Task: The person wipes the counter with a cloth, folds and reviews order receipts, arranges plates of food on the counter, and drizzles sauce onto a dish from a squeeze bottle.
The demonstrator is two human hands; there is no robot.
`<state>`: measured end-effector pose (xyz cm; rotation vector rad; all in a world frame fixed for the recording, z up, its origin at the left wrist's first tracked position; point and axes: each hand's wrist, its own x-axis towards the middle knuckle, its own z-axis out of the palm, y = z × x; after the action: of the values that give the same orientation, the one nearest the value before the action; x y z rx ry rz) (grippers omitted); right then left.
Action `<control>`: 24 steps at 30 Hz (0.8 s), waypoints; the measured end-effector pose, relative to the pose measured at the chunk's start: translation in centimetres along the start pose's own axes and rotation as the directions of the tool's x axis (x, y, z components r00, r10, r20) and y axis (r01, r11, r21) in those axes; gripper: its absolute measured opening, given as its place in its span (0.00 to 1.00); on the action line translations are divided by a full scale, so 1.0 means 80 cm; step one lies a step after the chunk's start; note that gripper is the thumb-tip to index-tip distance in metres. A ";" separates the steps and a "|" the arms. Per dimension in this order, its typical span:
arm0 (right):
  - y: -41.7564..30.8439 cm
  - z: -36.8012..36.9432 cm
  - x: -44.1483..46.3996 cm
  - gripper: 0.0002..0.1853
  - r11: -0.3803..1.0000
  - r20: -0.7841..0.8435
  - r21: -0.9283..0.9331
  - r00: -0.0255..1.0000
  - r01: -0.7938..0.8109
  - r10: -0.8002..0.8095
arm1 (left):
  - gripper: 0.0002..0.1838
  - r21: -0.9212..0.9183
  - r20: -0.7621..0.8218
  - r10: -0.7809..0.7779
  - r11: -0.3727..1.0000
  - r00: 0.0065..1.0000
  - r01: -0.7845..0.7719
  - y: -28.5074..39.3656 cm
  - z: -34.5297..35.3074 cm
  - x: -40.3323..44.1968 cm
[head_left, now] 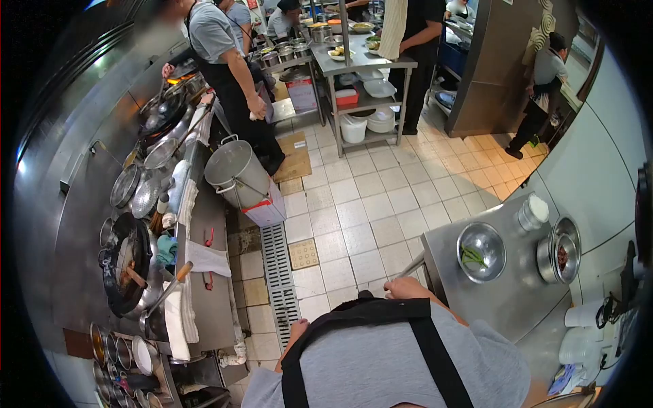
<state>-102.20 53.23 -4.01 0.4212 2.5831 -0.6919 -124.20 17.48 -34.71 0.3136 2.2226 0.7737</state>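
Below the camera are my grey shirt and black apron straps. My left hand (298, 329) is low beside the apron, over the floor near the drain grate (277, 272). Its fingers are mostly hidden. In front of my body, my right hand (398, 288) is closed round a metal bar (409, 266) beside the left edge of the steel table (476, 306). On that table is a steel bowl (481, 252) with green vegetables (471, 256) in it, away from both hands.
At left, a range holds a black wok (127, 265) and a ladle with a wooden handle (183, 272). Beyond stand a large pot (236, 170), a person (214, 41) at another wok, and a shelved steel table (371, 64). Another person (541, 88) is at right.
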 end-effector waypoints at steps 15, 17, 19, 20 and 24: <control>0.057 -0.060 0.049 0.16 0.996 -0.117 -0.071 0.992 0.045 -0.053 | 0.21 0.025 -0.046 -0.050 0.998 0.998 0.051 0.091 -0.013 0.046; 0.056 -0.057 0.045 0.16 0.997 -0.093 -0.071 0.995 0.027 -0.033 | 0.22 -0.092 0.006 -0.064 0.994 0.998 0.064 0.092 -0.013 0.057; 0.054 -0.051 0.038 0.16 0.998 -0.086 -0.052 0.996 0.023 -0.027 | 0.22 -0.181 0.050 -0.091 0.979 0.995 0.099 0.090 -0.011 0.060; 0.056 -0.044 0.036 0.16 0.999 -0.097 -0.048 0.995 0.023 -0.028 | 0.22 -0.210 0.067 -0.115 0.970 0.991 0.126 0.092 -0.012 0.059; 0.042 -0.031 0.018 0.16 1.000 -0.095 -0.017 0.995 -0.005 0.004 | 0.22 -0.220 0.107 -0.140 0.962 0.984 0.161 0.083 -0.012 0.048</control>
<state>-102.91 57.62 -4.12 0.4653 2.6745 -0.6629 -127.63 23.99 -32.32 0.0637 2.0220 0.9029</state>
